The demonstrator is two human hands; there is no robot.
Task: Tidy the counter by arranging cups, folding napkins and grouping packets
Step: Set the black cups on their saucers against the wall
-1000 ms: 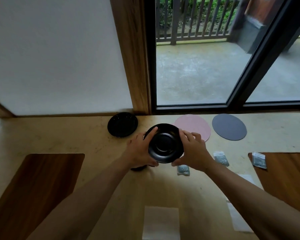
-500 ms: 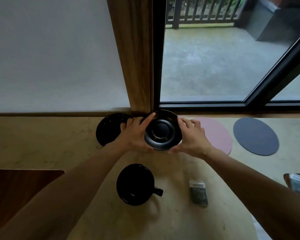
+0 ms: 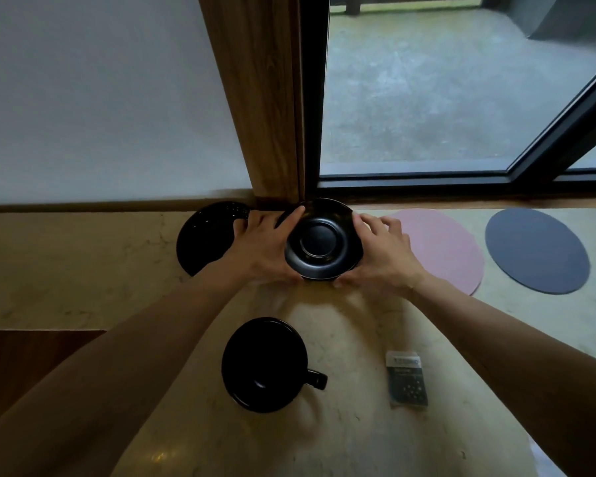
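A black saucer (image 3: pixel 322 241) sits between both hands near the counter's back edge, by the wooden window post. My left hand (image 3: pixel 262 247) holds its left rim, thumb along the top edge. My right hand (image 3: pixel 381 254) holds its right rim. A second black saucer (image 3: pixel 203 242) lies flat just to the left, partly under my left hand. A black cup (image 3: pixel 264 364) with its handle pointing right stands nearer to me. A grey packet (image 3: pixel 406 380) lies to the right of the cup.
A pink round mat (image 3: pixel 443 246) and a dark grey round mat (image 3: pixel 537 251) lie on the beige counter (image 3: pixel 83 270) to the right. A dark wooden panel (image 3: pixel 21 366) is at the left. Wall and window close off the back.
Both hands carried the saucer away from me toward the back edge beside the other saucer. The view tilted down, so the cup and packet show nearer now.
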